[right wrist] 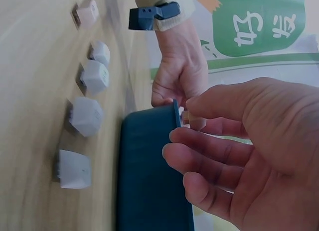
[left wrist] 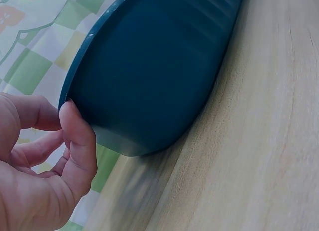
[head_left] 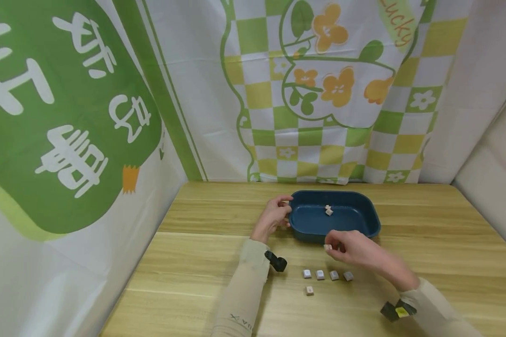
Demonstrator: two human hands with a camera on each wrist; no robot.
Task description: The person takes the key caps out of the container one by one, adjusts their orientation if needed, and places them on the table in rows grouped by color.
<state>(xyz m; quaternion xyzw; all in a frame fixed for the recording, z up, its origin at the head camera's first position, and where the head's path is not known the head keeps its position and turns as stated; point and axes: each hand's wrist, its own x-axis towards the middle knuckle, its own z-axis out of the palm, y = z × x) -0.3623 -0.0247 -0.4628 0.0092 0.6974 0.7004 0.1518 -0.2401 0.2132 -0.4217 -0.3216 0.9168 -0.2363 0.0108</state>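
Keycap (head_left: 328,247) pinched in the right grip (head_left: 354,248), just beside the near wall of the tray (head_left: 341,221). Judged light, stiff and sturdy, though smooth enough to slip; best taken by opposite sides. Left grip (head_left: 274,215) pinches the tray's left rim; tray likely rigid, light. Head view shows two loose keycaps (head_left: 329,212) inside it, not seen in left wrist view; right wrist view shows the right grip's spare fingers, largely hidden from the head.
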